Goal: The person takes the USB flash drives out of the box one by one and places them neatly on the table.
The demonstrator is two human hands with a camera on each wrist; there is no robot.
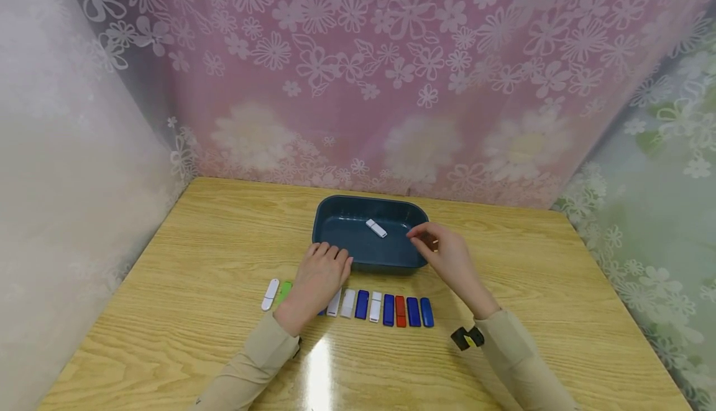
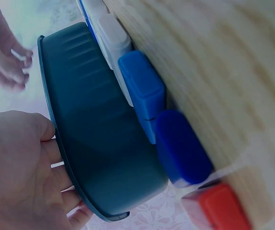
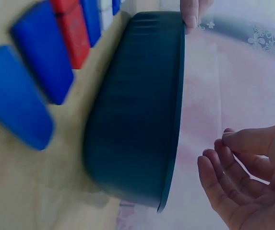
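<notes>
A dark teal plastic basin (image 1: 347, 237) stands on the table, with one white USB stick (image 1: 376, 229) lying in it. My left hand (image 1: 321, 274) holds the basin's near left rim; in the left wrist view its thumb is at the rim and its fingers go behind it. Over the basin's right side hovers my right hand (image 1: 449, 260), thumb and forefinger close together, fingers loosely bent, nothing seen between them. A row of USB sticks lies in front of the basin, among them a red one (image 1: 400, 311), a blue one (image 1: 427, 312) and a white one (image 1: 270, 294). My left hand and forearm cover part of this row.
The wooden table (image 1: 184, 286) carries the basin and the row. A pink floral curtain (image 1: 358, 87) hangs behind its far edge, with pale curtains (image 1: 665, 212) at both sides. A black strap device (image 1: 467, 338) is on my right wrist.
</notes>
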